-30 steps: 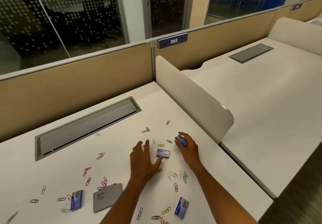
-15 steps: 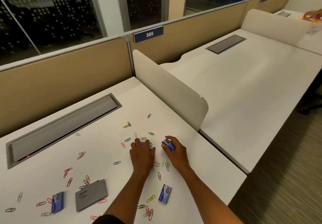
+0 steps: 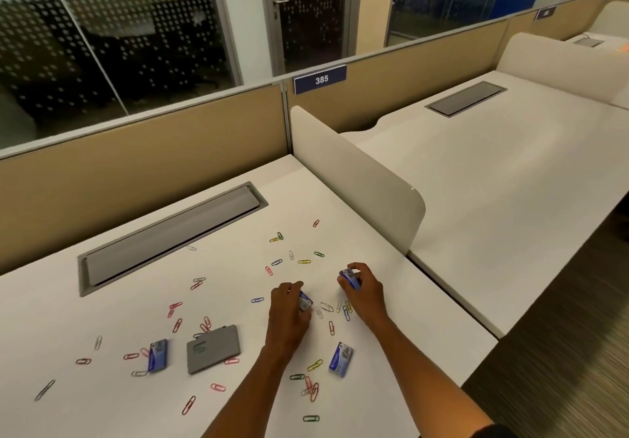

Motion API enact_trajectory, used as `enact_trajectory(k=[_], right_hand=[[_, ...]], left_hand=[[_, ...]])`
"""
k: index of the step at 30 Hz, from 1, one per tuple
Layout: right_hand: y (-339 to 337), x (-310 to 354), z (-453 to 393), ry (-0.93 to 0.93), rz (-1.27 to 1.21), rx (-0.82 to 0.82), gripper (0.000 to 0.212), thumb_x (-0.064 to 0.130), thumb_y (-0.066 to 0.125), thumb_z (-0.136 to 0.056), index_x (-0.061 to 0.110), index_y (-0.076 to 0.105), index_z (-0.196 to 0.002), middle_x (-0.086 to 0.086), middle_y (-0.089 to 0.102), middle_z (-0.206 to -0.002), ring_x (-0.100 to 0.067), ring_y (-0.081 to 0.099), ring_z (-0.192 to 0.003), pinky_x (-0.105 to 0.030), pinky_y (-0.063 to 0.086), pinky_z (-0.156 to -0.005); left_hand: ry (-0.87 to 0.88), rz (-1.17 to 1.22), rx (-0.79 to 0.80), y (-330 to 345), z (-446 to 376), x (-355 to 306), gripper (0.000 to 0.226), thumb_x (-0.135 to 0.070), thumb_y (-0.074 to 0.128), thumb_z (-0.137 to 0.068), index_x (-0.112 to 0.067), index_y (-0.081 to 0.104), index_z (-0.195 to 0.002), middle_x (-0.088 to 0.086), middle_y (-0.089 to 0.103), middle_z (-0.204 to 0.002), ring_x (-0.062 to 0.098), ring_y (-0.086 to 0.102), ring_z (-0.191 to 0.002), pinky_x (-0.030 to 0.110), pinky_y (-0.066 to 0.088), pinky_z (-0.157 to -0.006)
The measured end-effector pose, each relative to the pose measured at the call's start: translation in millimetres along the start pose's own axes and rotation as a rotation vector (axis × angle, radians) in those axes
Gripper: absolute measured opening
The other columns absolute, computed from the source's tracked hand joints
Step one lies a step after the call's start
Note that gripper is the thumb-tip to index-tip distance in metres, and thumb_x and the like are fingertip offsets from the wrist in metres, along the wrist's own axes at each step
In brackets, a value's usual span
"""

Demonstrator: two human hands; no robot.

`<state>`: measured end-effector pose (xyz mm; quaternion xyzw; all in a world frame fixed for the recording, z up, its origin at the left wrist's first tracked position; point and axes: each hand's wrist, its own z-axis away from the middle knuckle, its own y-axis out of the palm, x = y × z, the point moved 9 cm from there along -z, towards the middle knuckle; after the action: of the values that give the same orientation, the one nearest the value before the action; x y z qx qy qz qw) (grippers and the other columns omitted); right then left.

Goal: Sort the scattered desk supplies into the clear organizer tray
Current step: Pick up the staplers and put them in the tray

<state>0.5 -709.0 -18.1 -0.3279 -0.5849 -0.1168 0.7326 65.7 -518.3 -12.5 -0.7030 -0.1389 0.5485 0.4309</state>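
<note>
Left hand (image 3: 289,305): fingers curled round a small blue box (image 3: 305,302)
Right hand (image 3: 362,288): pinching another blue box (image 3: 350,278)
Risk: no organizer tray in view — both full hands may drop boxes onto the paper clips (image 3: 335,308)

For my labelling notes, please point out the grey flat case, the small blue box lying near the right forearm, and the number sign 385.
grey flat case (image 3: 213,349), head view, middle of its lid.
small blue box (image 3: 340,359), head view, its top face.
number sign 385 (image 3: 320,79), head view, on the digits.
</note>
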Motion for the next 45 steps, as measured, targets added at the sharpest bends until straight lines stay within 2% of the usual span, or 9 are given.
enact_trajectory(k=[6,8,11,16,25,30,34,40,45], right_hand=[[18,23,11,-0.031,0.025,0.005,0.032,0.028,0.072,-0.083,0.021,0.053,-0.106,-0.004,0.066,-0.073,-0.012,0.06,-0.064,-0.014,0.047,-0.057],[34,33,19,-0.033,0.003,0.031,0.035,0.027,0.073,-0.082,0.02,0.052,-0.109,-0.005,0.068,-0.081,-0.017,0.065,-0.072,-0.019,0.051,-0.063],[68,51,42,-0.022,-0.043,0.072,0.038,0.025,0.073,-0.082,0.019,0.052,-0.113,-0.007,0.069,-0.094,-0.021,0.068,-0.083,-0.014,0.05,-0.065],[128,76,95,-0.053,-0.038,0.174,0.039,0.025,0.073,-0.082,0.019,0.053,-0.116,-0.006,0.065,-0.104,-0.022,0.064,-0.092,-0.022,0.052,-0.074],[236,109,195,-0.137,0.085,0.36,0.046,0.019,0.074,-0.081,0.017,0.056,-0.123,-0.006,0.063,-0.116,-0.023,0.062,-0.102,-0.035,0.055,-0.089],[303,130,260,-0.226,0.103,0.525,0.041,0.016,0.08,-0.075,0.015,0.063,-0.112,-0.001,0.065,-0.102,-0.019,0.063,-0.089,-0.016,0.05,-0.072],[361,151,305,-0.324,0.149,0.674,0.037,0.018,0.082,-0.071,0.015,0.066,-0.105,0.004,0.065,-0.098,-0.015,0.062,-0.09,-0.024,0.052,-0.083],[433,179,350,-0.439,0.149,0.844,0.036,0.016,0.082,-0.071,0.015,0.067,-0.103,0.007,0.065,-0.094,-0.009,0.06,-0.085,-0.005,0.044,-0.069],[490,201,386,-0.518,0.141,0.981,0.032,0.017,0.083,-0.069,0.018,0.068,-0.098,0.006,0.066,-0.092,-0.008,0.061,-0.082,-0.015,0.048,-0.072]], left_hand=[[0.004,0.022,-0.058,-38,36,20,0.053,-0.02,0.066,-0.085,-0.017,0.045,-0.134,0.002,0.047,-0.13,0.014,0.041,-0.119,0.015,0.031,-0.093],[0.008,0.017,-0.087,-53,48,28,0.053,-0.018,0.066,-0.084,-0.017,0.046,-0.133,0.002,0.048,-0.13,0.014,0.041,-0.119,0.014,0.03,-0.091],[0.028,0.004,-0.149,-82,72,44,0.05,-0.015,0.067,-0.083,-0.016,0.048,-0.13,0.003,0.05,-0.128,0.017,0.044,-0.117,0.015,0.031,-0.091],[-0.042,0.01,-0.212,-126,120,83,0.054,-0.019,0.065,-0.086,-0.019,0.043,-0.135,0.003,0.044,-0.138,0.019,0.039,-0.128,0.025,0.034,-0.106],[-0.034,-0.045,-0.413,-224,229,149,0.048,-0.007,0.069,-0.076,-0.01,0.055,-0.122,0.007,0.056,-0.118,0.023,0.052,-0.107,0.028,0.048,-0.089],[-0.137,-0.077,-0.545,-276,290,196,0.049,-0.006,0.071,-0.074,-0.007,0.058,-0.121,0.009,0.057,-0.116,0.024,0.052,-0.106,0.021,0.039,-0.087],[-0.205,-0.109,-0.657,-317,330,231,0.049,-0.007,0.072,-0.074,-0.007,0.058,-0.121,0.008,0.057,-0.113,0.024,0.052,-0.102,0.025,0.044,-0.084],[-0.38,-0.162,-0.764,-360,380,279,0.053,-0.011,0.074,-0.075,-0.005,0.056,-0.124,0.011,0.057,-0.118,0.025,0.052,-0.107,0.029,0.046,-0.089],[-0.509,-0.208,-0.863,-395,424,301,0.056,-0.011,0.075,-0.075,-0.005,0.054,-0.127,0.012,0.057,-0.12,0.024,0.052,-0.111,0.024,0.042,-0.09]])
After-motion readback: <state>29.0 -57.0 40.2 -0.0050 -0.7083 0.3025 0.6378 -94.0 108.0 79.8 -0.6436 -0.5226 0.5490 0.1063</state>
